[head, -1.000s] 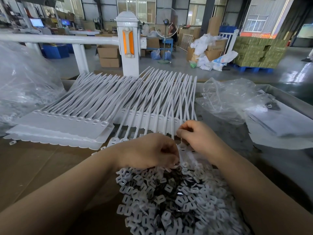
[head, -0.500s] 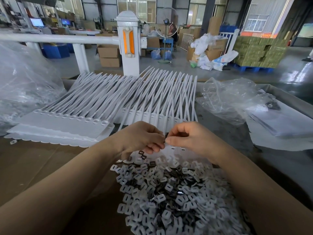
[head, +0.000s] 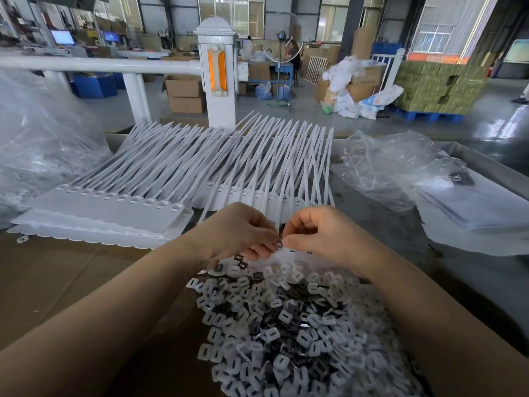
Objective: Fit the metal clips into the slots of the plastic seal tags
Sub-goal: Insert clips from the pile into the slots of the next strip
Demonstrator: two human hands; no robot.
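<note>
The left hand (head: 237,233) and right hand (head: 317,234) met fingertip to fingertip above the bench, both pinching one small grey metal clip (head: 280,243); a heap of loose metal clips and white plastic pieces (head: 289,330) lay just beneath them, toward the near edge; rows of white plastic seal tags (head: 200,173) fanned toward the far edge; crumpled clear plastic bags (head: 383,167) sat near the right edge.

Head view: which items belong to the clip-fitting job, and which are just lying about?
Job:
left hand
right hand
metal clip pinched between them
clip pile
seal tags

Lying about:
clear bags
white barrier post
fan
</note>
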